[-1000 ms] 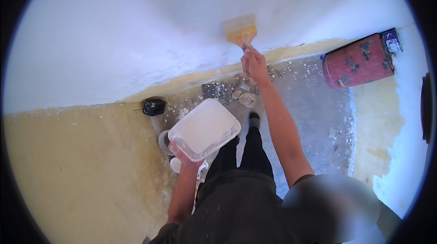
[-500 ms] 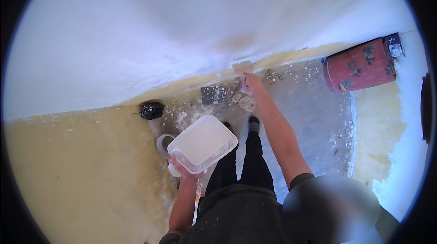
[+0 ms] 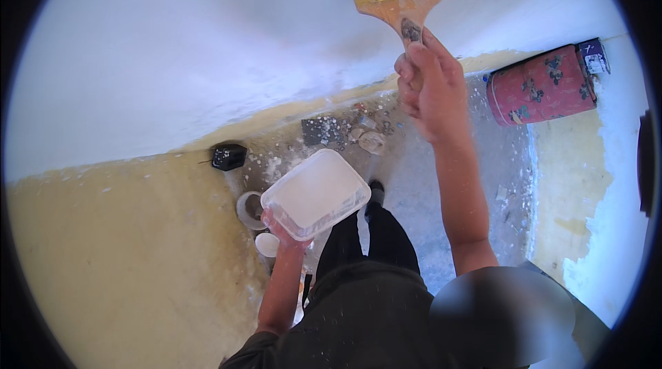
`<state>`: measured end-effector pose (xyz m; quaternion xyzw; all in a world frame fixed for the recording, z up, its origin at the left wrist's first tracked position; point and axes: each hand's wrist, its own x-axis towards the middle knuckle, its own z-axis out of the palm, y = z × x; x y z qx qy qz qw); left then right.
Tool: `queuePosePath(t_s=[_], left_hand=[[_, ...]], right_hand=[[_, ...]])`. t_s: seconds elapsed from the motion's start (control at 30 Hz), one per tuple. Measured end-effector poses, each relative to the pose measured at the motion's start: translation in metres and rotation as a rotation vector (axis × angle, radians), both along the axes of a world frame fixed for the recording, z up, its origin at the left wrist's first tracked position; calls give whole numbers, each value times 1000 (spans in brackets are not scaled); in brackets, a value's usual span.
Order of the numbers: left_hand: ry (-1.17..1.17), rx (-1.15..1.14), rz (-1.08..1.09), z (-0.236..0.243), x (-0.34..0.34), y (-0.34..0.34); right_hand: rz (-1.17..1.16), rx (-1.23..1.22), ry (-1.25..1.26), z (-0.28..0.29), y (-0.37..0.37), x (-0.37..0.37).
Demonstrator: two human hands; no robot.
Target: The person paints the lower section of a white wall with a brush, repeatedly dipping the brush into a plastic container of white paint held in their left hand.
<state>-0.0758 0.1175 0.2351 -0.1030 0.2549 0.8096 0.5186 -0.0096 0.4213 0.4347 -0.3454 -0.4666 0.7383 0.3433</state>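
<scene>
In the head view, a wide paintbrush (image 3: 400,0) was gripped by its handle in the right hand (image 3: 438,90), fingers curled closed, its bristles pointed far; contact with the white wall (image 3: 207,45) could not be told. A white tub (image 3: 317,193) was held left of centre, gripped at its near left edge by the left hand (image 3: 284,231), its fingers partly hidden. A black container (image 3: 229,157) was seen farther left, a red patterned cylinder (image 3: 541,86) far right.

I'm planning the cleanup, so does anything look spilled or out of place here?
Yes: white spatters dot the grey floor and the dark flat piece near the wall, resembling spilled drips, stark against darker surfaces. The tub in the left hand also has a smeared side.
</scene>
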Motion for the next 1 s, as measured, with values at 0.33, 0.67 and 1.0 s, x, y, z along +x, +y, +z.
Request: queuePosePath(t_s=[0.33,0.67,1.0], left_hand=[[-16,-83,52,-74,20,-3],[-23,-148,98,-122,49,-13],[-10,-169,92,-120,68,-23]], right_hand=[[58,-134,-58,-324,23,-7],[93,-328,-78,-446,41,-2],[-55,-575,-278,-477,43,-12]])
